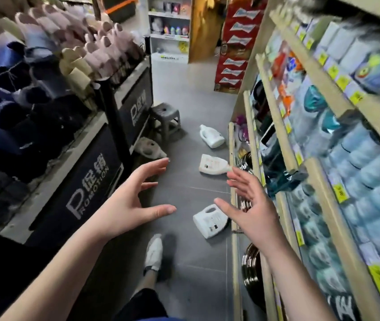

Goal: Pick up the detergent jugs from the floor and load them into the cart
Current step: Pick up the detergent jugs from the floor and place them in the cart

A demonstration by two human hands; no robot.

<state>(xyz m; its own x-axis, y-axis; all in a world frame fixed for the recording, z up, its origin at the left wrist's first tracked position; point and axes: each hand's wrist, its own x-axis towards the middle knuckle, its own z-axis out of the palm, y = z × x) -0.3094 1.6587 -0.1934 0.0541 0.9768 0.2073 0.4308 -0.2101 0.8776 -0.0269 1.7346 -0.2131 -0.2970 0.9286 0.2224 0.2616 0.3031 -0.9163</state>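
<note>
Three white plastic detergent jugs (210, 220) lie on the grey tiled floor (184, 181) below both hands, untouched; left hand (128, 200) and right hand (251, 209) fingers spread wide, empty.

Grey plastic stool (166, 122), slipper display bins (75, 181), stocked wooden shelves (323, 140)

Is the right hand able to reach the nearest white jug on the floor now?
Probably yes. The right hand is open and empty above the nearest jug, which lies on its side on bare floor beside the shelf base, with nothing between them.
</note>
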